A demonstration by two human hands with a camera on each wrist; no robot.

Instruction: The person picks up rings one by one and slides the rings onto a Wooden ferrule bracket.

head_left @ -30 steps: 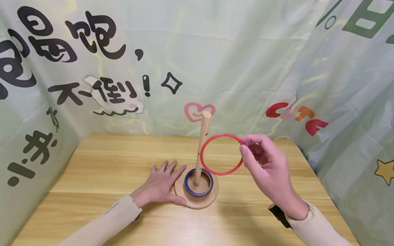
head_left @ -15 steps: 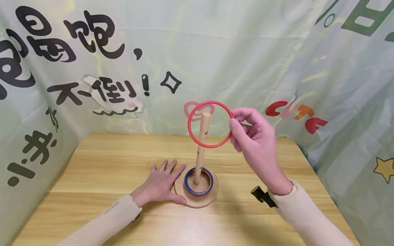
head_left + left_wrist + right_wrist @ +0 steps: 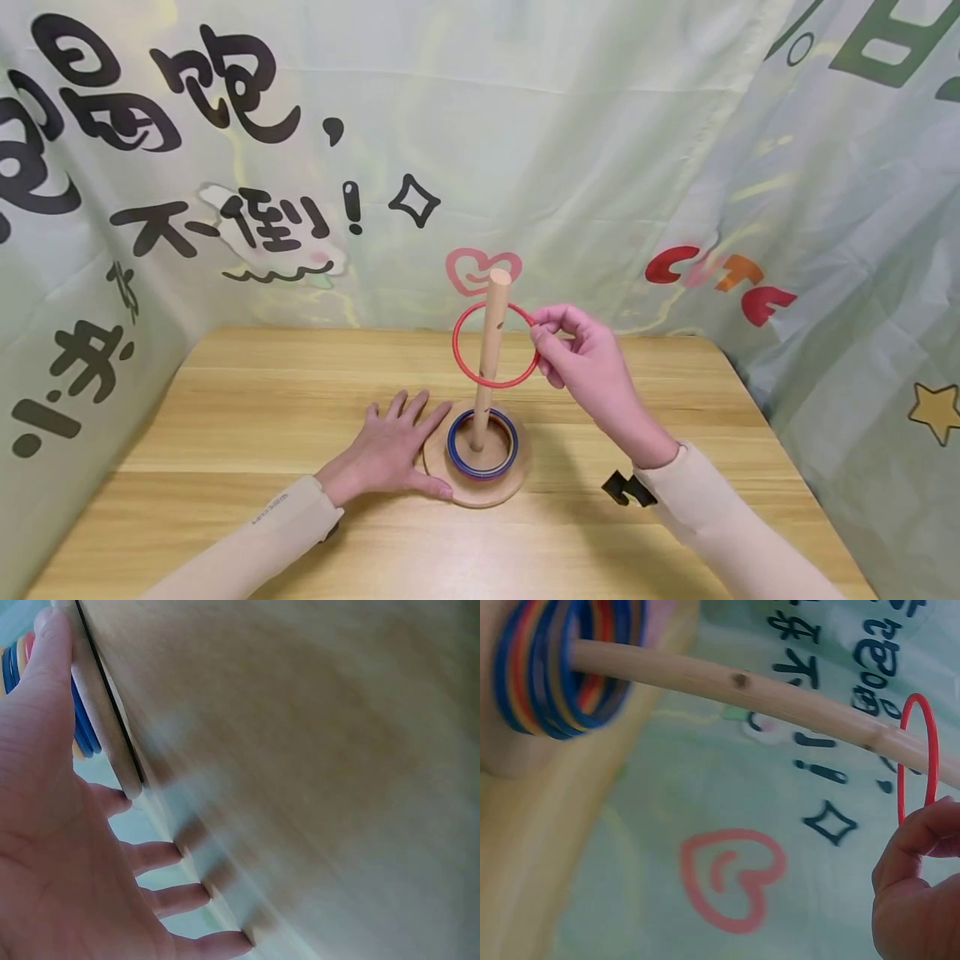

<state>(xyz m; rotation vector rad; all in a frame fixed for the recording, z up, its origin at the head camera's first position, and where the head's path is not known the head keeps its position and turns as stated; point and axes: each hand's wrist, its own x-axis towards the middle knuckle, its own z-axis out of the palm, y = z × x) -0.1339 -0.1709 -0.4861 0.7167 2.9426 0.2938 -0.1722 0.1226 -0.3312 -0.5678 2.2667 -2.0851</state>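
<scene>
My right hand (image 3: 592,371) pinches the right side of a thin red ring (image 3: 501,385) between thumb and fingers. The ring encircles an upright wooden peg (image 3: 491,325) on its upper half; in the right wrist view too, the peg passes through the red ring (image 3: 932,742). Around the peg's foot lies a stack of rings (image 3: 483,476), blue on top, with red and yellow ones showing in the right wrist view. My left hand (image 3: 386,454) has its fingers spread on the table, with thumb and forefinger along the edge of the round wooden base (image 3: 513,483).
The wood-grain table (image 3: 262,392) carries the peg stand near its middle. Behind it and at both sides hangs a pale green curtain (image 3: 570,167) with printed characters and a heart.
My right hand has carried the red ring left and up to the peg's top, then down around it. The left hand has stayed at the base.
</scene>
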